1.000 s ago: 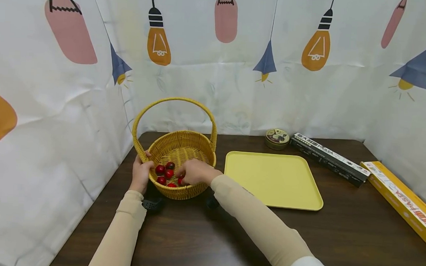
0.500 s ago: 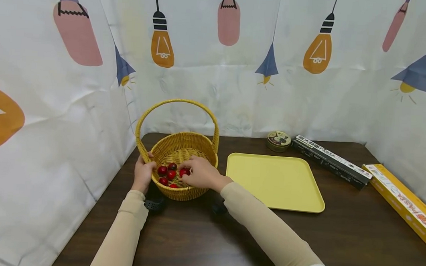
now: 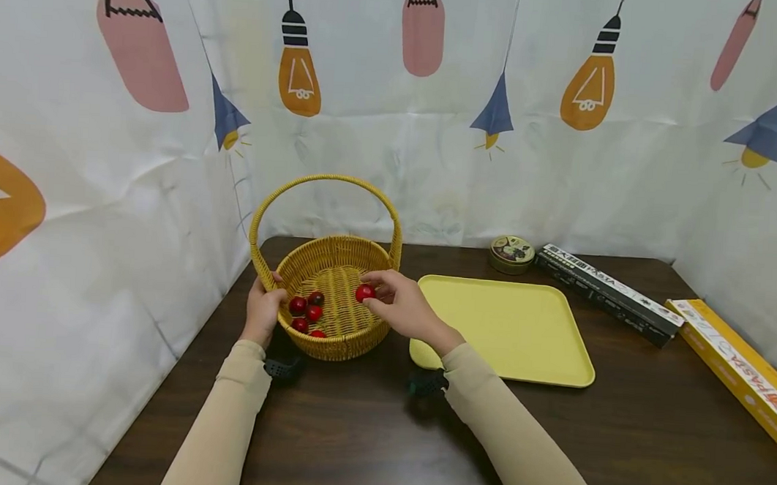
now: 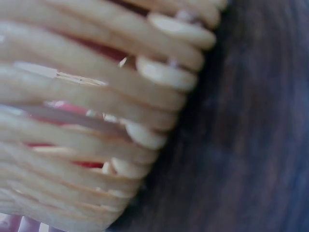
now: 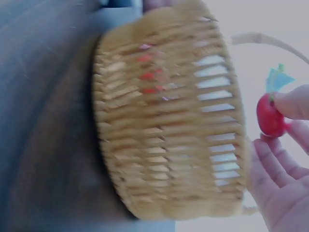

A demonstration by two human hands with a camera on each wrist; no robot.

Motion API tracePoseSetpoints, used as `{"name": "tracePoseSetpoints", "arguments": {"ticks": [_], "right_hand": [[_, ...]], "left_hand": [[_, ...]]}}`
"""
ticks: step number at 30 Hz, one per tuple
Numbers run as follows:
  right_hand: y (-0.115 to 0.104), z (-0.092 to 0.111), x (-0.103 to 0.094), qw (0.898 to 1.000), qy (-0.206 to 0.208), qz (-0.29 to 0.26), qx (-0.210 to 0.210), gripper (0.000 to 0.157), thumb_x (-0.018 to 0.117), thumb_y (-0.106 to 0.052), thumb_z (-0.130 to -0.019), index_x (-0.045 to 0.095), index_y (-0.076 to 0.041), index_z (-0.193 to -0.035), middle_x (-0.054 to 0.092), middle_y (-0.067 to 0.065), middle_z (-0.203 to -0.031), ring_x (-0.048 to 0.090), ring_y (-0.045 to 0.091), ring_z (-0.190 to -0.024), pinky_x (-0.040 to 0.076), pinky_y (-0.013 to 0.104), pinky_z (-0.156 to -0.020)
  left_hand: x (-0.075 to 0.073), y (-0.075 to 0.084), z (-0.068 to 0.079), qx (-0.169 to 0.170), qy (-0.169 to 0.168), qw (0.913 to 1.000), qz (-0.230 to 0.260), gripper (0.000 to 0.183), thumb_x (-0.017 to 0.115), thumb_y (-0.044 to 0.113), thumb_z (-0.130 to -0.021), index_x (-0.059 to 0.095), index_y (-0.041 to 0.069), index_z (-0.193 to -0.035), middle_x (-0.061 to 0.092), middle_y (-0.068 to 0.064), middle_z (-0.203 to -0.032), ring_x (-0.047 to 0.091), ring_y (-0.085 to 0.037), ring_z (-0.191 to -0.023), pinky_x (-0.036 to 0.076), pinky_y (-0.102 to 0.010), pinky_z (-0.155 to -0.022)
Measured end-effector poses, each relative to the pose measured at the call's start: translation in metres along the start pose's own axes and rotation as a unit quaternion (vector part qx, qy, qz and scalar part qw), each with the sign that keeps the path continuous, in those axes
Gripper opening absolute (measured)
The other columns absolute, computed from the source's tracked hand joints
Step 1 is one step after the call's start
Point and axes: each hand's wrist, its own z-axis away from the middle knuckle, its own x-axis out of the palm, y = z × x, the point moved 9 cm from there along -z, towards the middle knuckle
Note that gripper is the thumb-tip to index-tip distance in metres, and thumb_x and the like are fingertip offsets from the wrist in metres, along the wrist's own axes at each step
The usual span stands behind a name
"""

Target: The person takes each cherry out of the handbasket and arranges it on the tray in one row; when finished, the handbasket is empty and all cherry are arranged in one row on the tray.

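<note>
A yellow wicker basket (image 3: 337, 346) with a tall arched handle stands at the left of the table. My left hand (image 3: 262, 311) grips its left rim at the foot of the handle. Over the basket's right side, my right hand (image 3: 401, 305) pinches a red cherry (image 3: 364, 293) between thumb and fingers. In the right wrist view that cherry (image 5: 270, 116) shows above the rim, close to the basket wall (image 5: 169, 125). Several dark red cherries (image 3: 298, 306) lie together on the basket's left floor. Woven strands (image 4: 91, 96) fill much of the left wrist view, with red showing through the gaps.
Right of the basket lies a flat yellow tray (image 3: 503, 325). Behind it stand a round tin (image 3: 511, 253) and a long black pasta box (image 3: 606, 294). A yellow pasta box (image 3: 741, 371) lies along the right table edge. Printed curtains (image 3: 432, 171) hang behind.
My right hand has risen from the basket floor and moved right, now carrying a cherry. My left hand keeps its grip on the rim, and the other cherries stay in place.
</note>
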Motion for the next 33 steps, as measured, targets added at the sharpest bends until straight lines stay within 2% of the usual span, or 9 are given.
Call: {"name": "tracePoseSetpoints", "arguments": {"ticks": [3, 7, 12, 15, 24, 27, 33], "right_hand": [[0.001, 0.0, -0.017, 1.0, -0.001, -0.012, -0.002, 0.033, 0.064, -0.016, -0.093, 0.062, -0.012, -0.126, 0.06, 0.002, -0.114, 0.064, 0.016, -0.095, 0.053, 0.031, -0.075], [0.01, 0.003, -0.042, 1.0, -0.004, -0.004, 0.017, 0.034, 0.062, -0.017, -0.094, 0.062, -0.012, -0.128, 0.06, 0.002, -0.114, 0.063, 0.018, -0.098, 0.054, 0.033, -0.071], [0.036, 0.009, -0.068, 0.997, -0.006, 0.044, 0.063, 0.037, 0.063, -0.02, -0.094, 0.06, -0.015, -0.131, 0.061, 0.003, -0.121, 0.063, 0.022, -0.1, 0.054, 0.035, -0.075], [0.054, 0.014, -0.077, 0.994, 0.002, 0.053, 0.096, 0.036, 0.063, -0.021, -0.094, 0.061, -0.017, -0.13, 0.061, 0.003, -0.124, 0.063, 0.023, -0.101, 0.054, 0.036, -0.075], [0.1, 0.029, -0.09, 0.979, 0.036, 0.069, 0.188, 0.036, 0.066, -0.018, -0.092, 0.063, -0.008, -0.126, 0.065, 0.012, -0.117, 0.066, 0.026, -0.096, 0.052, 0.035, -0.077], [0.113, 0.032, -0.089, 0.974, 0.033, 0.075, 0.213, 0.037, 0.066, -0.018, -0.091, 0.063, -0.006, -0.126, 0.065, 0.013, -0.117, 0.066, 0.027, -0.096, 0.052, 0.034, -0.077], [0.124, 0.032, -0.08, 0.972, 0.013, 0.09, 0.216, 0.037, 0.068, -0.019, -0.09, 0.065, -0.006, -0.124, 0.067, 0.011, -0.117, 0.063, 0.025, -0.098, 0.049, 0.036, -0.078]], "left_hand": [[0.0, 0.001, -0.001, 0.008, 0.003, 0.9999, -0.006, 0.034, 0.046, -0.004, -0.084, 0.041, 0.005, -0.117, 0.039, -0.016, -0.127, 0.041, -0.027, -0.11, 0.034, -0.036, -0.084], [0.001, 0.002, -0.002, 0.008, 0.003, 0.9999, -0.01, 0.033, 0.047, -0.004, -0.084, 0.042, 0.007, -0.116, 0.04, -0.015, -0.126, 0.042, -0.027, -0.108, 0.035, -0.035, -0.083], [0.003, 0.002, -0.002, 0.007, -0.002, 1.0, -0.006, 0.034, 0.047, -0.003, -0.085, 0.042, 0.007, -0.117, 0.04, -0.015, -0.127, 0.043, -0.026, -0.11, 0.036, -0.035, -0.084], [0.001, 0.0, -0.003, 0.005, 0.005, 0.9999, -0.012, 0.034, 0.047, -0.003, -0.084, 0.043, 0.007, -0.115, 0.041, -0.014, -0.125, 0.043, -0.026, -0.109, 0.037, -0.033, -0.082], [-0.002, -0.001, -0.005, 0.01, 0.012, 0.9997, -0.02, 0.031, 0.047, -0.004, -0.082, 0.044, 0.012, -0.109, 0.042, -0.014, -0.122, 0.045, -0.026, -0.107, 0.038, -0.033, -0.08], [-0.002, -0.001, -0.004, 0.01, 0.01, 0.9997, -0.022, 0.031, 0.047, -0.004, -0.082, 0.043, 0.012, -0.108, 0.042, -0.015, -0.124, 0.044, -0.026, -0.109, 0.038, -0.033, -0.081], [-0.001, -0.001, -0.003, 0.014, 0.008, 0.9995, -0.025, 0.032, 0.048, -0.004, -0.081, 0.044, 0.011, -0.109, 0.042, -0.016, -0.125, 0.043, -0.027, -0.109, 0.038, -0.031, -0.078]]}}
